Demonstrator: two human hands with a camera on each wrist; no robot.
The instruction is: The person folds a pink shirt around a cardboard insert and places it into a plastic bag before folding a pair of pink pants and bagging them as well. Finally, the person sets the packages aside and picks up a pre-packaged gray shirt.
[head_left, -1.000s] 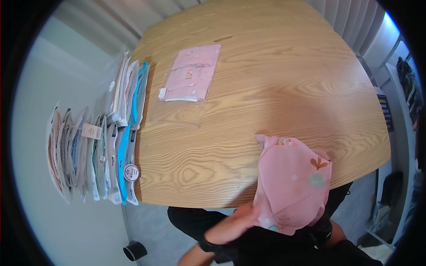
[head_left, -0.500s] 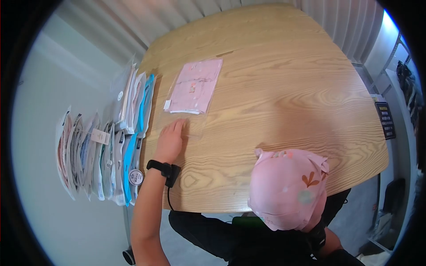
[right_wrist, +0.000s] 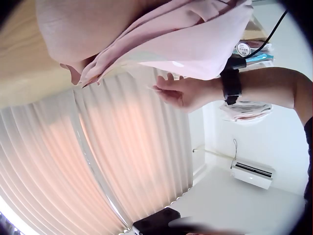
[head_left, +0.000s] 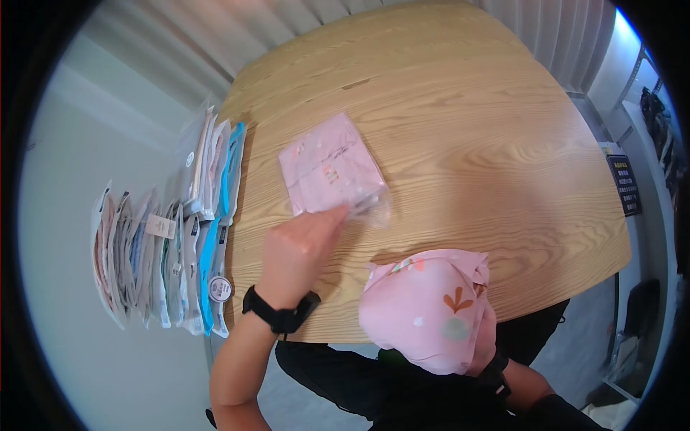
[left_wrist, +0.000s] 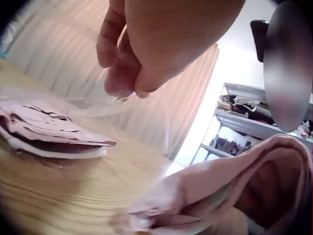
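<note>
Pinched clear plastic (head_left: 378,208) around the folded pink fabric (head_left: 327,161) with the left hand (head_left: 298,251). Held up the unbagged pink cloth (head_left: 417,305) with the right hand (head_left: 486,346); couldn't tell its finger position.

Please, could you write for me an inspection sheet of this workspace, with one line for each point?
Surface: wooden table, light grain, small dark mark toward the far side.
Job's things: folded pink fabric in a clear plastic bag; loose pink cloth at the near edge.
Clutter: packaged items in rows along the left side.
Hands: left hand pinches the bag's clear plastic; right hand supports the cloth, fingers mostly hidden.
Cables: black cable near the left wristband.
Surroundings: curtains, shelves, air conditioner.
</note>
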